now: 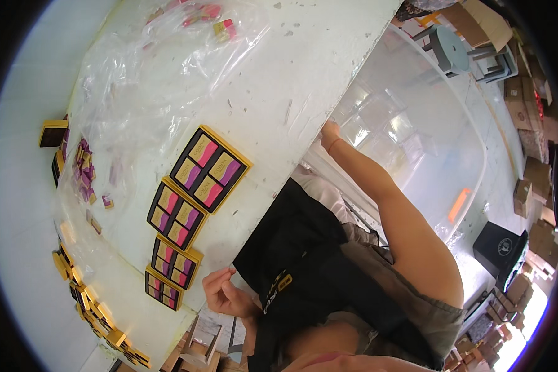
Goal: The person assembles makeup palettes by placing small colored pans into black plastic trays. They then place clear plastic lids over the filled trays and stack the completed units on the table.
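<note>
The scuffed white surface (pixel 291 74) is running diagonally across the view, its edges bending toward the rim. Four gold-rimmed black boxes (pixel 230 188) are lying open in a row on it, holding pink, purple and gold packets (pixel 223 168). At right, a clear bin (pixel 437 186) with transparent trays (pixel 372 115) is standing beside the surface; a stool (pixel 447 51) and cartons (pixel 521 102) are lining the room beyond.

Printed lettering is showing on the packets and the black apron (pixel 316 229); a pale round emblem is marking a black bag (pixel 493 248).

The left hand (pixel 226 294) is curling its fingers near the smaller boxes; whether it is pinching anything cannot be told. The right hand (pixel 330 131) is resting near the bin's edge, its fingertips indistinct, its opening and hold impossible to tell. Further boxes (pixel 99 313) at lower left are blurring together; a crumpled clear bag (pixel 124 93) is leaving the frame above.
</note>
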`<state>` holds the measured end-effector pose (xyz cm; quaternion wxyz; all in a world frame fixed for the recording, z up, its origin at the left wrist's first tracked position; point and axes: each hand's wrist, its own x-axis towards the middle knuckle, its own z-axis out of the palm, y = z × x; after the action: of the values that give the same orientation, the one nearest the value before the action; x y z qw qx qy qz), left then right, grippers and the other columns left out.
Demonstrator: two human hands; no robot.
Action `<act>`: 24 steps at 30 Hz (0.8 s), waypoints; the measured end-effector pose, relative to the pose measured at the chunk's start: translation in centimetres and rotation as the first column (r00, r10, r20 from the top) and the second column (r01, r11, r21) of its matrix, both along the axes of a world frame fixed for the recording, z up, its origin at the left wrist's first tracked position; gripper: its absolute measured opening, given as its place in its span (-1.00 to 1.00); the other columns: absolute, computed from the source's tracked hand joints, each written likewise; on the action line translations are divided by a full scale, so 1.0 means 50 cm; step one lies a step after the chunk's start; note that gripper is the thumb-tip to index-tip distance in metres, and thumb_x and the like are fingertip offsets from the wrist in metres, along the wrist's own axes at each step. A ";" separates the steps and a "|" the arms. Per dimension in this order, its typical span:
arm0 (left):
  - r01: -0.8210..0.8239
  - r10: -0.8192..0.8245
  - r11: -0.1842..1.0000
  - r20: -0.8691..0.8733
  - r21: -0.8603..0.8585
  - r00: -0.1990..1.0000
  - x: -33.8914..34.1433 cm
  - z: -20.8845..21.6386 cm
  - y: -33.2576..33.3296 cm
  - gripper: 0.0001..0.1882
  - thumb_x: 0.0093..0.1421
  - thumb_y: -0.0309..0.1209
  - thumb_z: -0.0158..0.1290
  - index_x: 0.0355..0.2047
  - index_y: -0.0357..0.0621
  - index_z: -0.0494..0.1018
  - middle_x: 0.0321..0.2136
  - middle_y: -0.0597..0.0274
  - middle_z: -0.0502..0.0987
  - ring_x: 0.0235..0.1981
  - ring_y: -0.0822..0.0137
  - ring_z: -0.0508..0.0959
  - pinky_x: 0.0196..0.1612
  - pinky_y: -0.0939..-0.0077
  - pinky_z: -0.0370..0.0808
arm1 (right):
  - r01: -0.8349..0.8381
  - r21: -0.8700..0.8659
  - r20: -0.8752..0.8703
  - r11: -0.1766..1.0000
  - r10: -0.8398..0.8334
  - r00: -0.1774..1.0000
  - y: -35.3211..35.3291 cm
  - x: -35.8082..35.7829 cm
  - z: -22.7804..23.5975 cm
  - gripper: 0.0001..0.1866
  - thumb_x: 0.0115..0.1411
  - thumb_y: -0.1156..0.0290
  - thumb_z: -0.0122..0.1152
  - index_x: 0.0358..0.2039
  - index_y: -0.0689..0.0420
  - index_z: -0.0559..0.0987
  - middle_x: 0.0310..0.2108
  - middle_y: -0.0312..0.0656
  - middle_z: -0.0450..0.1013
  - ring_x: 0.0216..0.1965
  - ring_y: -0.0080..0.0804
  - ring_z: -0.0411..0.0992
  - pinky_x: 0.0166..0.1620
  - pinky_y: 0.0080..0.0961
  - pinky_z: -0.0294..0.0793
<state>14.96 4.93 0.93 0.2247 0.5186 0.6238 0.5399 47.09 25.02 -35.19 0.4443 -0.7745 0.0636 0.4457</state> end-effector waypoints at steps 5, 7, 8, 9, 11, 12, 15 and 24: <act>0.056 -0.055 0.998 0.048 -0.017 0.997 -0.004 0.014 0.002 -0.79 0.28 -0.37 0.00 -0.41 -0.28 0.43 -0.39 -0.01 0.52 -0.38 0.26 0.50 -0.21 0.44 0.44 | 0.042 0.264 -0.222 0.964 0.018 0.975 -0.090 0.072 0.037 -0.40 0.15 0.24 0.21 0.12 0.31 0.32 0.08 0.09 0.36 -0.10 0.04 0.51 -0.09 -0.19 0.59; 0.216 -0.204 0.972 0.127 -0.088 0.971 -0.012 0.007 -0.003 -0.81 0.26 -0.39 0.07 -0.34 -0.32 0.48 -0.29 -0.05 0.54 -0.33 0.24 0.54 -0.19 0.44 0.51 | 0.074 0.386 -0.303 0.920 0.051 0.952 -0.153 0.102 0.193 -0.44 0.22 0.25 0.12 0.19 0.19 0.28 0.11 0.07 0.36 -0.03 0.04 0.47 -0.01 -0.19 0.55; 0.305 -0.282 0.945 0.178 -0.118 0.943 -0.015 0.001 -0.006 -0.80 0.25 -0.39 0.10 -0.31 -0.34 0.50 -0.24 -0.07 0.55 -0.31 0.23 0.56 -0.18 0.45 0.54 | 0.039 0.456 -0.269 0.889 0.096 0.958 -0.187 0.108 0.295 -0.43 0.24 0.24 0.09 0.23 0.11 0.25 0.15 0.06 0.35 0.03 0.02 0.45 0.03 -0.22 0.52; 0.441 -0.380 0.879 0.293 -0.182 0.877 -0.011 -0.006 -0.003 -0.76 0.23 -0.39 0.13 -0.22 -0.35 0.48 -0.19 -0.07 0.54 -0.25 0.19 0.57 -0.13 0.43 0.53 | -0.048 0.533 -0.223 0.845 0.195 0.955 -0.212 0.108 0.402 -0.43 0.24 0.24 0.09 0.23 0.12 0.24 0.14 0.05 0.32 0.04 0.01 0.43 0.04 -0.18 0.52; 0.690 -0.515 0.685 0.514 -0.234 0.686 0.009 -0.022 0.031 -0.61 0.19 -0.37 0.19 -0.04 -0.36 0.44 -0.07 -0.08 0.52 -0.13 0.12 0.57 -0.03 0.39 0.52 | -0.200 0.685 -0.124 0.700 0.383 0.915 -0.258 0.094 0.574 -0.38 0.21 0.23 0.14 0.22 0.15 0.23 0.13 0.03 0.28 0.05 -0.04 0.42 0.02 -0.18 0.54; 0.735 -0.525 0.652 0.588 -0.188 0.616 0.035 -0.019 0.052 -0.42 0.16 -0.38 0.23 0.12 -0.30 0.28 0.07 -0.10 0.42 0.00 0.08 0.51 0.05 0.34 0.48 | -0.257 0.756 -0.075 0.602 0.469 0.880 -0.277 0.079 0.629 -0.35 0.18 0.23 0.20 0.22 0.15 0.23 0.13 0.01 0.27 0.05 -0.09 0.41 -0.01 -0.21 0.56; 0.827 -0.559 0.561 0.746 0.020 0.361 0.108 -0.013 0.096 0.08 0.10 -0.43 0.30 0.41 -0.11 -0.24 0.38 -0.11 0.00 0.28 0.04 0.28 0.21 0.20 0.36 | -0.437 0.844 0.072 0.311 0.742 0.666 -0.301 -0.013 0.704 -0.24 0.05 0.37 0.34 0.25 0.14 0.21 0.12 0.01 0.28 0.02 -0.17 0.41 -0.07 -0.27 0.58; 0.634 -0.331 0.767 0.789 -0.094 0.517 0.028 0.048 0.069 -0.10 0.17 -0.52 0.18 0.38 -0.08 -0.14 0.16 -0.02 0.25 0.15 0.12 0.42 0.17 0.21 0.41 | -0.925 -0.076 0.984 -0.371 0.124 -0.131 -0.150 -0.224 0.856 -0.02 -0.14 0.21 0.55 0.31 0.05 0.27 0.22 0.10 0.22 0.15 0.06 0.28 0.18 0.00 0.29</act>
<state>16.36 8.38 3.33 0.6925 0.3589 0.3953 0.4852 35.88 17.54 7.59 0.3196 -0.2974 -0.8767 0.2020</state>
